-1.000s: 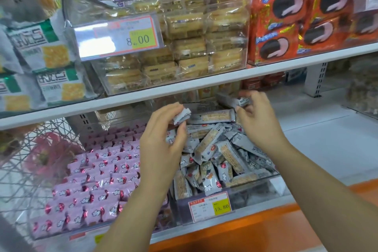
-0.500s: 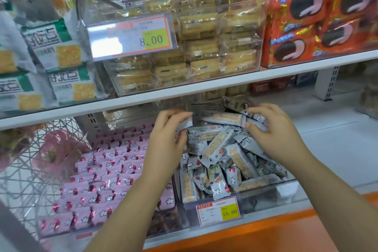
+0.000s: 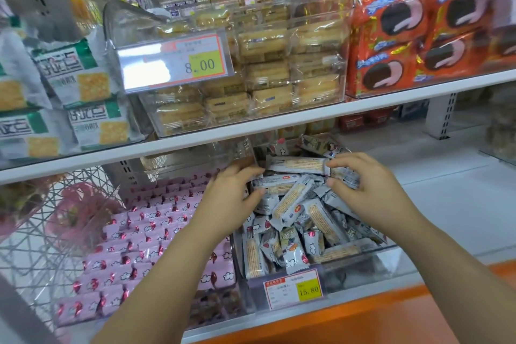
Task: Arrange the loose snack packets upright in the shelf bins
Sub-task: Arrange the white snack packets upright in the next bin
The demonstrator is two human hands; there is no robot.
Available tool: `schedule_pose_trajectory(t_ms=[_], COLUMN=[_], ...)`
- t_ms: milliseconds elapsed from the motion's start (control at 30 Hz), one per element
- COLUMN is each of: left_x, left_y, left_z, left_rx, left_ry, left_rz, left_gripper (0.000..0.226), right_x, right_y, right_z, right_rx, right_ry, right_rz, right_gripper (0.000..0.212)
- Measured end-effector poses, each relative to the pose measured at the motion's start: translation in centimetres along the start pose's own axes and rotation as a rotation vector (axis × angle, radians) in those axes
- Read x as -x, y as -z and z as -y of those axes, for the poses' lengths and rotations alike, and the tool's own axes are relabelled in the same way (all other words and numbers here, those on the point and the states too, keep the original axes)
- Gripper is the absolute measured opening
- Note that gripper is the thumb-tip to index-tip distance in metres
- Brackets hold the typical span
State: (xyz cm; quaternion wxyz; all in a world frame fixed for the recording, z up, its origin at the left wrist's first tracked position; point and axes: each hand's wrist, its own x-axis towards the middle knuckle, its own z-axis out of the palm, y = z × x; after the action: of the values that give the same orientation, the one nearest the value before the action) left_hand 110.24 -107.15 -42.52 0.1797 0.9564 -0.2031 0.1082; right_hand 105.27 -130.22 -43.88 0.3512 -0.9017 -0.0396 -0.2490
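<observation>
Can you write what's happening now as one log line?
left hand: in grey packets | right hand: gripping packet | bin: jumbled

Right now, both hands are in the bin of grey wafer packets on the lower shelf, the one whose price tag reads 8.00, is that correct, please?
Not quite: the head view shows the price tag on that clear bin reads 15.80; the 8.00 tag is on the upper shelf's bin. The rest holds: the left hand and right hand are both in the grey wafer packets on the lower shelf.

I note a price tag reading 8.00 on the upper shelf, orange biscuit packs right, green cracker packs left.
</observation>
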Motion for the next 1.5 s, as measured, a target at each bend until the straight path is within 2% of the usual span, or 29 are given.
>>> schedule_pose_trajectory(t_ms=[133,200,300,433,633,767,867,967,1067,1167,1333,1433,1500], left_x=[1.4,2.3,3.4,4.1,4.3,4.6,4.6,4.5,4.6,5.0,5.9,5.7,5.1], left_y=[0.5,0.6,0.6,0.3,0.4,-0.2,-0.7,-0.6,-0.1,1.0,2.5,1.8,0.9], left_z=[0.2,0.1,0.1,-1.1,-3.4,-3.7,-3.6,-3.6,-3.2,-2.7,-2.3,-2.1,-2.0], left_rx=[0.082,0.118,0.120,0.104,0.018,-0.099,-0.122,-0.026,0.110,0.223,0.486,0.481,0.414], left_ry=[-0.057,-0.082,-0.116,-0.178,-0.301,-0.329,-0.341,-0.314,-0.282,-0.231,-0.130,-0.146,-0.179], left_rz=[-0.058,-0.060,0.010,0.104,0.327,0.488,0.515,0.505,0.409,0.252,-0.169,-0.418,-0.529], left_gripper=[0.040,0.037,0.028,0.025,0.043,0.054,0.049,0.038,0.030,0.018,0.016,0.021,0.027], right_x=[0.3,0.6,0.9,1.2,1.1,1.1,1.2,1.3,1.3,1.3,1.4,1.4,1.4], right_y=[0.3,0.7,0.9,0.0,-0.8,-0.4,0.0,0.1,0.4,0.9,1.0,0.3,-0.2], right_z=[0.4,0.6,0.9,0.4,0.0,0.1,-0.1,-0.2,-0.4,-0.1,0.8,1.2,1.7], right_rx=[-0.024,-0.013,0.060,0.224,0.338,0.321,0.339,0.314,0.262,0.150,-0.043,-0.152,-0.195], right_ry=[0.024,0.057,0.132,0.172,0.198,0.180,0.167,0.138,0.159,0.197,0.327,0.367,0.387], right_rz=[0.003,0.064,0.188,0.283,0.283,0.261,0.249,0.236,0.152,-0.043,-0.422,-0.512,-0.558], right_gripper=[0.025,0.026,0.028,0.043,0.046,0.043,0.040,0.030,0.024,0.027,0.029,0.025,0.027])
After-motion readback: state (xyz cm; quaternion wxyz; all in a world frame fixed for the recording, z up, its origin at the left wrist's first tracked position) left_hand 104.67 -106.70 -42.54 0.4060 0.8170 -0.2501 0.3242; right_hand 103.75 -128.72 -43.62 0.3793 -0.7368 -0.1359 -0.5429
